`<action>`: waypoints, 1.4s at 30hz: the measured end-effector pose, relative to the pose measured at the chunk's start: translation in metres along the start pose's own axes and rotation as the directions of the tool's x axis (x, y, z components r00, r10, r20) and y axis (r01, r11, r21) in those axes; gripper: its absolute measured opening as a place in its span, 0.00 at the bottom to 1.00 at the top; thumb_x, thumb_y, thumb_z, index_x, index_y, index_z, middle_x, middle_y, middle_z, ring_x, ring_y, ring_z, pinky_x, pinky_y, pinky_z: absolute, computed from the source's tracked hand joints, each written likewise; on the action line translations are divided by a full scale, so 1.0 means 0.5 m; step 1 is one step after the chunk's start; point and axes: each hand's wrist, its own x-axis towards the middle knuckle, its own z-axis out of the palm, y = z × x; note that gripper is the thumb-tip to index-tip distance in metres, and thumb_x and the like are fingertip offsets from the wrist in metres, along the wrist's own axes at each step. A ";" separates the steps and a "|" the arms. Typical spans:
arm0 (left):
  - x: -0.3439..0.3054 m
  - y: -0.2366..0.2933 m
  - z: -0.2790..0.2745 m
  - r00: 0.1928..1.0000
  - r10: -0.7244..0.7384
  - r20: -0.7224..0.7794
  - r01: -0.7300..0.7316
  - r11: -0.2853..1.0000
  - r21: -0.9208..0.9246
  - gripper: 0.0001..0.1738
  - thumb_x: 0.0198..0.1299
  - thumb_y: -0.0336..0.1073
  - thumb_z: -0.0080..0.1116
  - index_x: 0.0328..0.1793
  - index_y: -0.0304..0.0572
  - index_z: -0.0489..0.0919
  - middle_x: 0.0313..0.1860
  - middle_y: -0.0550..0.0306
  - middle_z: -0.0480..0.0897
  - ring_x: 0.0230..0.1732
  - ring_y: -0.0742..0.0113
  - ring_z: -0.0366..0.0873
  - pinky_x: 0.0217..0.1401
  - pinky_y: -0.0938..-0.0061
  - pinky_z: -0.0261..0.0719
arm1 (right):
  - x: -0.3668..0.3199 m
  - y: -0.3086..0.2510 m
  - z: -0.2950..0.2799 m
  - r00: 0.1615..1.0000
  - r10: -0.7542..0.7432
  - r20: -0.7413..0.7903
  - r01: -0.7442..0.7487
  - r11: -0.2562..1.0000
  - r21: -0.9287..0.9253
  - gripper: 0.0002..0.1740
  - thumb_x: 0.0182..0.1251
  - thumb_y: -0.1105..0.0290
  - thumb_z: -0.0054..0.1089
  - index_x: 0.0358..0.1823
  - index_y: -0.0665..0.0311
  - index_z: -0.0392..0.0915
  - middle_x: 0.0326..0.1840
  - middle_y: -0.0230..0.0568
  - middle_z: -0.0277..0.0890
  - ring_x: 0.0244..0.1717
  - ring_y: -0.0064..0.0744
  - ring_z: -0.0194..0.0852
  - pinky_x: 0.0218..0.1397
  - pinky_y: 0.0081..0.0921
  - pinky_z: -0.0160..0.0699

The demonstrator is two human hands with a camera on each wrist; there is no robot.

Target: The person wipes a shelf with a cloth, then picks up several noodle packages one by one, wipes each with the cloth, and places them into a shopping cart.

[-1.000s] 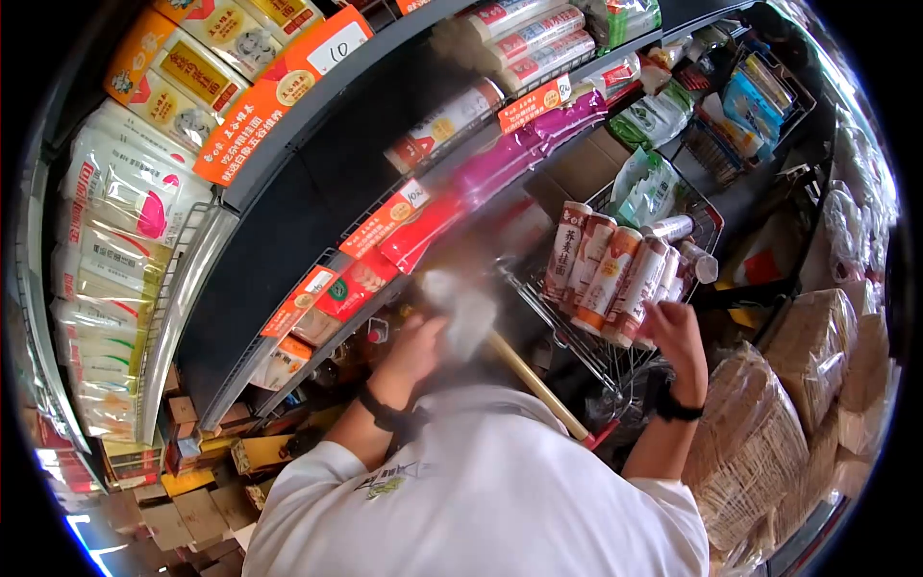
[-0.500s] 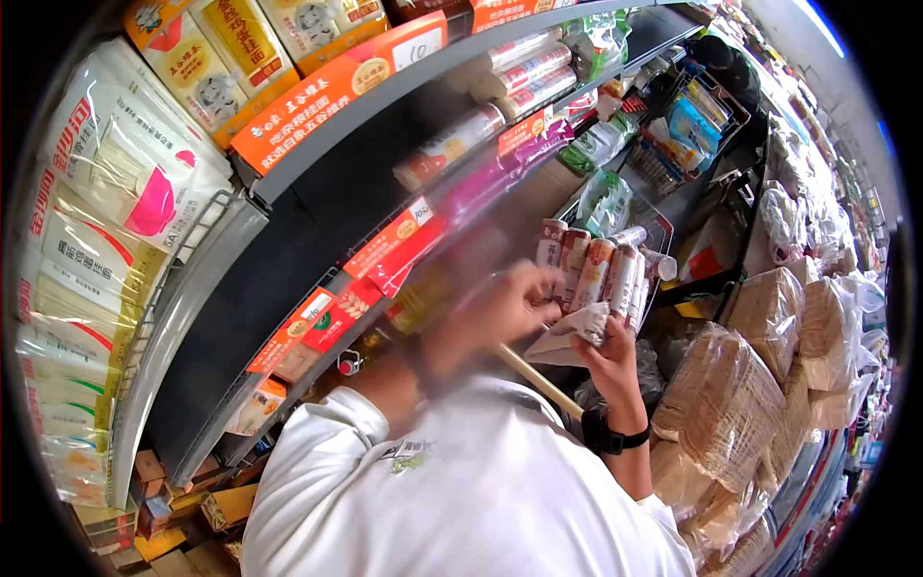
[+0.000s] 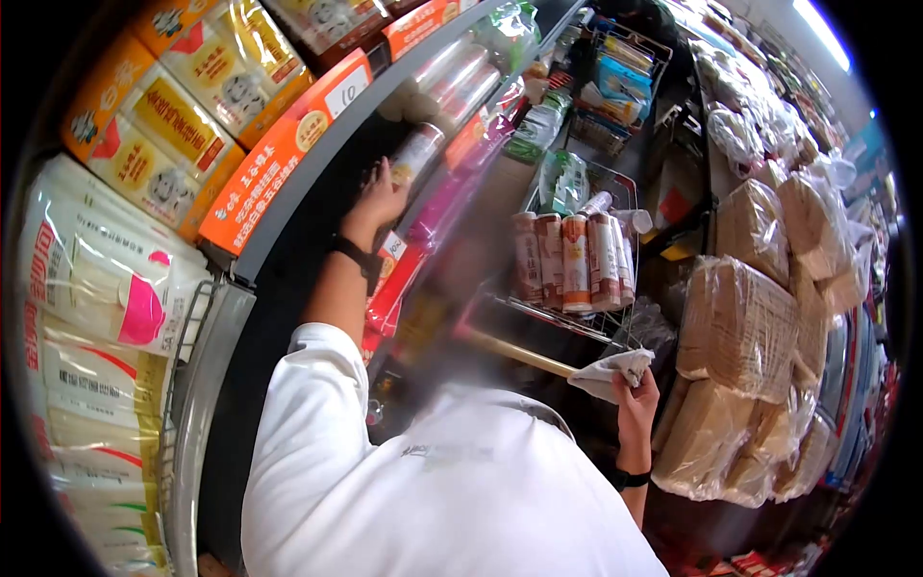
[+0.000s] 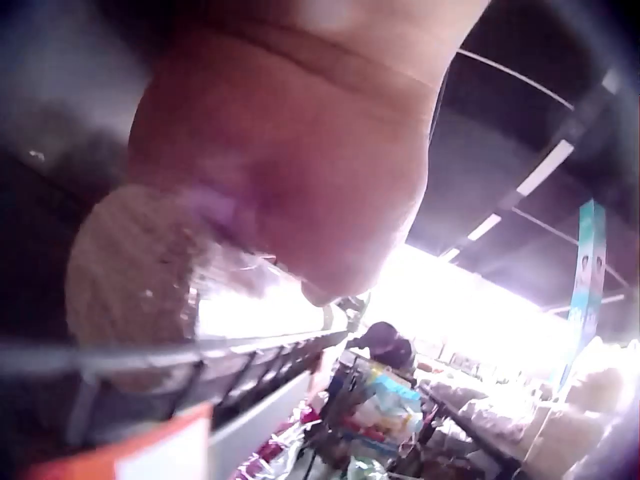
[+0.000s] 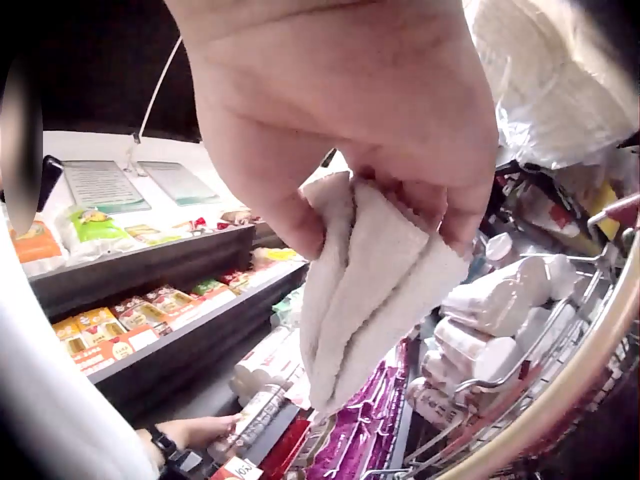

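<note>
My left hand (image 3: 382, 199) reaches into the dark shelf on the left, at the near end of a paper-wrapped roll of dried noodles (image 3: 419, 152). In the left wrist view that hand (image 4: 290, 170) covers part of the roll's round, pale end (image 4: 130, 285); I cannot tell whether its fingers close round it. Off to the right, my right hand (image 3: 636, 399) pinches a folded white cloth (image 3: 608, 373). The right wrist view shows the cloth (image 5: 365, 270) hanging in folds from the thumb and fingers.
A wire cart (image 3: 577, 325) in front carries several noodle rolls (image 3: 575, 264) standing in a row, with a green-and-white bag behind them. More rolls (image 3: 457, 77) lie deeper on the shelf. Plastic-wrapped brown stacks (image 3: 738, 327) line the right side. A pale wooden pole (image 3: 519, 352) crosses below the cart.
The left hand, earlier low near the cloth, has swung up and left to the shelf roll. The cloth, earlier near the left hand, is now in the right hand, which has moved away from the cart's rolls.
</note>
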 end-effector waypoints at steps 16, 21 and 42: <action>0.095 -0.121 0.008 0.961 0.088 -0.263 -0.154 0.958 -0.242 0.57 0.44 0.49 0.80 0.78 0.33 0.62 0.66 0.29 0.76 0.67 0.37 0.75 0.68 0.52 0.74 | -0.066 0.001 0.030 0.983 -0.030 -0.179 0.029 1.000 -0.009 0.13 0.71 0.73 0.68 0.53 0.65 0.78 0.46 0.26 0.79 0.46 0.16 0.74 0.52 0.17 0.72; -0.030 -0.048 -0.104 0.982 -0.165 -0.095 0.042 0.677 -0.734 0.43 0.55 0.43 0.78 0.69 0.26 0.67 0.52 0.44 0.83 0.43 0.57 0.86 0.45 0.69 0.86 | -0.075 0.019 0.007 0.986 0.005 -0.166 -0.006 1.000 -0.002 0.13 0.71 0.72 0.68 0.53 0.65 0.78 0.46 0.27 0.79 0.46 0.17 0.74 0.50 0.18 0.73; -0.563 0.446 -0.039 0.906 0.343 0.250 0.419 -0.634 -0.650 0.24 0.72 0.48 0.60 0.69 0.48 0.77 0.64 0.57 0.83 0.69 0.55 0.77 0.73 0.54 0.76 | 0.074 -0.055 -0.048 0.968 -0.153 0.201 0.090 0.952 0.293 0.19 0.75 0.74 0.62 0.65 0.67 0.74 0.57 0.31 0.79 0.59 0.21 0.75 0.64 0.21 0.70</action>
